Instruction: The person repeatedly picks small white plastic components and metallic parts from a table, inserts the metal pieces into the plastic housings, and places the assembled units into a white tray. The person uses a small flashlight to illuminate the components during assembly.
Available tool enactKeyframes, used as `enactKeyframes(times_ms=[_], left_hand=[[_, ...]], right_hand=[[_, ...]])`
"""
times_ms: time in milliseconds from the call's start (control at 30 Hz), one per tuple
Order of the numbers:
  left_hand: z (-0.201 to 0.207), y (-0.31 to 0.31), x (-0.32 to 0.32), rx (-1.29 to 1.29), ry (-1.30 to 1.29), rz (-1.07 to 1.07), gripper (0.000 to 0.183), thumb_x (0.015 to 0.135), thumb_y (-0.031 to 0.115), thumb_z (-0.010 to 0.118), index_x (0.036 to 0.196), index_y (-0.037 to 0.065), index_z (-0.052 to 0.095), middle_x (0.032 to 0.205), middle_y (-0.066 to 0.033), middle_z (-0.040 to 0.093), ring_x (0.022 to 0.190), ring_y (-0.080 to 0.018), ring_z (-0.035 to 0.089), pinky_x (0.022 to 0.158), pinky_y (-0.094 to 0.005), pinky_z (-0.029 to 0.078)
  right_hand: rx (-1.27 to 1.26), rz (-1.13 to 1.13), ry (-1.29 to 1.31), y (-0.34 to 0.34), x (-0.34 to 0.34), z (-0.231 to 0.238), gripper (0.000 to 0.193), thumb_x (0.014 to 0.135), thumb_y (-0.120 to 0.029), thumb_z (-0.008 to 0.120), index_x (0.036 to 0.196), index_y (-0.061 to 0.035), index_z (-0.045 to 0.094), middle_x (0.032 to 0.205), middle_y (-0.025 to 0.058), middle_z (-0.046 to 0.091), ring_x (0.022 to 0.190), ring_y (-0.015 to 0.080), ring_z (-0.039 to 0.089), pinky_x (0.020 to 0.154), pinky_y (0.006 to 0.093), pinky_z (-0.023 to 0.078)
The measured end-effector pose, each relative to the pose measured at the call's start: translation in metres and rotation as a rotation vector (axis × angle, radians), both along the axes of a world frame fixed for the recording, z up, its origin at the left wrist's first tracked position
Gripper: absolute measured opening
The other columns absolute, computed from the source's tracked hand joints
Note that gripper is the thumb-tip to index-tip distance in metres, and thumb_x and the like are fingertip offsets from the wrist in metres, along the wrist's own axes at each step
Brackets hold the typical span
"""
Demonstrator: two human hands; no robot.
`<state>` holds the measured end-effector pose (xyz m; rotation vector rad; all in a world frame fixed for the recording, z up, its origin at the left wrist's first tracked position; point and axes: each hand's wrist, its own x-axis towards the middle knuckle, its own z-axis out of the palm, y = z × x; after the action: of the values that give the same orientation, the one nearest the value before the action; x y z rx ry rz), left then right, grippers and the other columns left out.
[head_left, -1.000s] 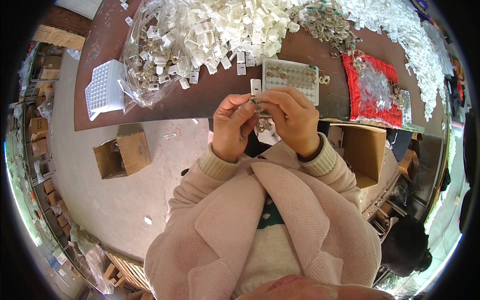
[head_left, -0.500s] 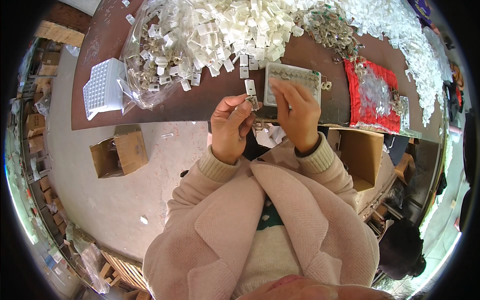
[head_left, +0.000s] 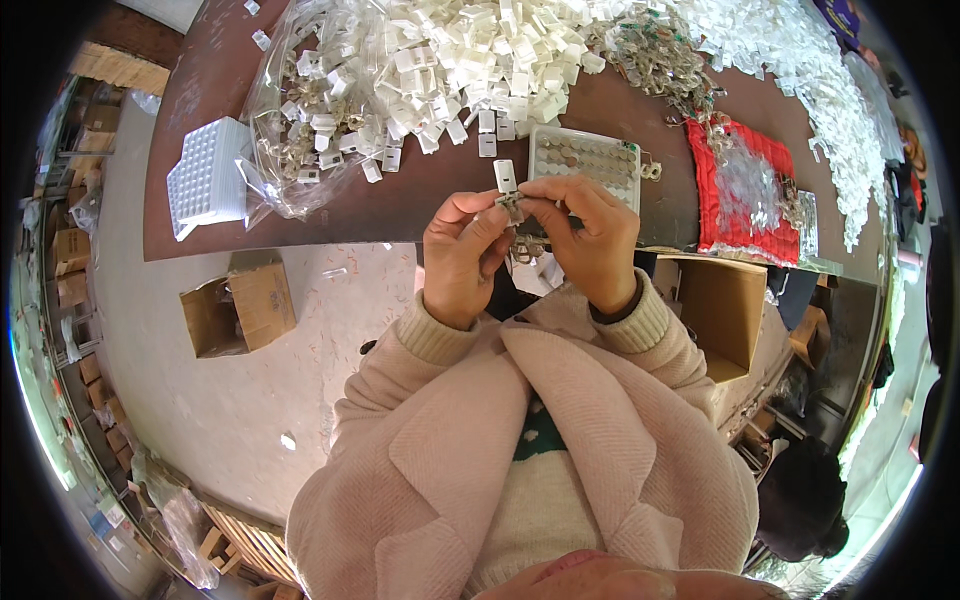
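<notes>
Both hands [head_left: 530,240] lowered slightly, small metal part [head_left: 514,207] pinched, seemingly upright

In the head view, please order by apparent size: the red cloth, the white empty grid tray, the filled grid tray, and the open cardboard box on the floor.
1. Red cloth.
2. Open cardboard box, though it lies farther from the camera, so unsure.
3. White empty grid tray and filled grid tray: look alike.

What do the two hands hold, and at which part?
Both hands, left hand and right hand, pinch one small grey metal piece between their fingertips, at its two ends. Its exact kind cannot be told.
</notes>
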<state>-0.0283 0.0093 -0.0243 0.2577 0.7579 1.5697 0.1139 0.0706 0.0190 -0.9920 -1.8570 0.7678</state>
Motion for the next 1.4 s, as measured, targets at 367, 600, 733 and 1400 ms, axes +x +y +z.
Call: enactKeyframes(times_ms=[367, 600, 733, 1400], left_hand=[[0.000, -0.012, 0.004, 0.035, -0.072, -0.064, 0.011, 0.095, 0.008, 0.068, 0.106, 0.007, 0.067, 0.089, -0.0026, 0.069, 0.059, -0.0052, 0.051, 0.046, -0.0170, 0.036], [0.007, -0.010, 0.011, 0.025, -0.126, -0.049, 0.012, 0.095, 0.011, 0.068, 0.107, 0.008, 0.066, 0.088, -0.0025, 0.069, 0.057, -0.0048, 0.051, 0.046, -0.0175, 0.036], [0.013, -0.013, 0.013, 0.091, -0.213, -0.204, 0.011, 0.096, 0.009, 0.063, 0.106, 0.005, 0.063, 0.095, -0.0085, 0.072, 0.075, -0.0084, 0.065, 0.056, -0.0154, 0.048], [0.016, -0.016, 0.025, -0.099, -0.254, -0.114, 0.023, 0.099, 0.029, 0.065, 0.115, 0.013, 0.059, 0.088, 0.0048, 0.060, 0.065, -0.0018, 0.050, 0.049, -0.0156, 0.038]], right_hand=[[0.099, 0.137, -0.016, -0.013, 0.014, 0.006, 0.018, 0.079, -0.003, 0.075, 0.098, -0.0053, 0.074, 0.094, 0.0090, 0.071, 0.082, 0.0272, 0.067, 0.072, 0.0359, 0.053], [0.064, 0.146, 0.033, -0.025, 0.021, 0.008, 0.025, 0.092, -0.005, 0.068, 0.116, -0.0003, 0.070, 0.110, 0.0132, 0.069, 0.097, 0.0214, 0.067, 0.084, 0.0302, 0.053], [-0.674, 0.158, 0.493, -0.011, 0.021, 0.007, 0.027, 0.096, -0.008, 0.066, 0.121, 0.0046, 0.063, 0.099, 0.0063, 0.071, 0.091, 0.0099, 0.065, 0.081, 0.0249, 0.052], [0.182, 0.221, 0.264, -0.018, 0.016, -0.005, 0.029, 0.076, 0.011, 0.067, 0.102, -0.0001, 0.070, 0.110, 0.0146, 0.068, 0.102, 0.0278, 0.067, 0.087, 0.0356, 0.055]])
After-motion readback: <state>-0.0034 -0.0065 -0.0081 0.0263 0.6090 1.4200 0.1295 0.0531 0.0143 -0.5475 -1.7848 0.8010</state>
